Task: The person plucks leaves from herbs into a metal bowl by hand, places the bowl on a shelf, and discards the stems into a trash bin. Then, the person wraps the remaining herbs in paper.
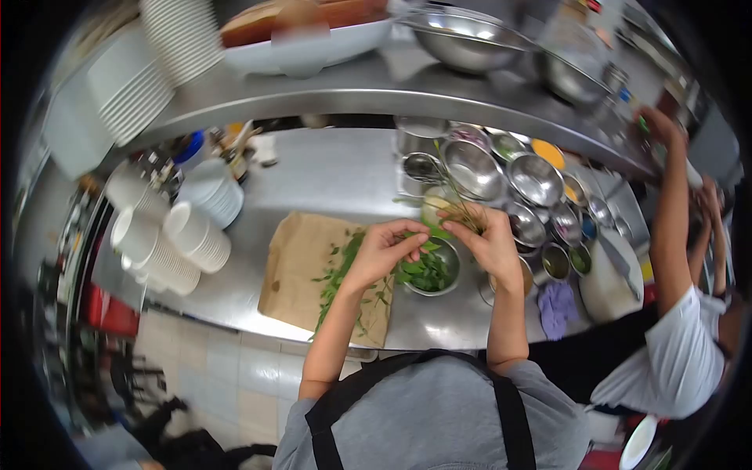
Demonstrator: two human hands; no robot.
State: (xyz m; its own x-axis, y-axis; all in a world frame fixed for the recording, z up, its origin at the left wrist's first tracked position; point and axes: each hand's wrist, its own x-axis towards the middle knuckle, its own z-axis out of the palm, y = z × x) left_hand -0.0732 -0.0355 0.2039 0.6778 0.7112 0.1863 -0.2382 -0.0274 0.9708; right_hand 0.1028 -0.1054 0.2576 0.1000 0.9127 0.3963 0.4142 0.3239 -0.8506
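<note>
My right hand (487, 239) is closed around a bunch of thin herb stems (468, 218), some sticking up past the fingers. Close beside it, my left hand (389, 249) pinches thumb and fingers together, with a bit of green leaf at the tips, mostly hidden. Under both hands stands a metal bowl (453, 284) holding loose green leaves (427, 272). To the left, leafy herb sprigs (338, 276) lie on a sheet of brown paper (294, 262), below my left forearm. A pale round container (433, 210) is just behind the bowl.
Metal bowls (536, 179) and small containers crowd the right. Stacked white tubs (157, 251) stand left. A steel shelf (337, 100) crosses above the steel counter (313, 168). A purple cloth (557, 309) lies near a white container with a knife (619, 262). Another person's arm (671, 207) reaches in at right.
</note>
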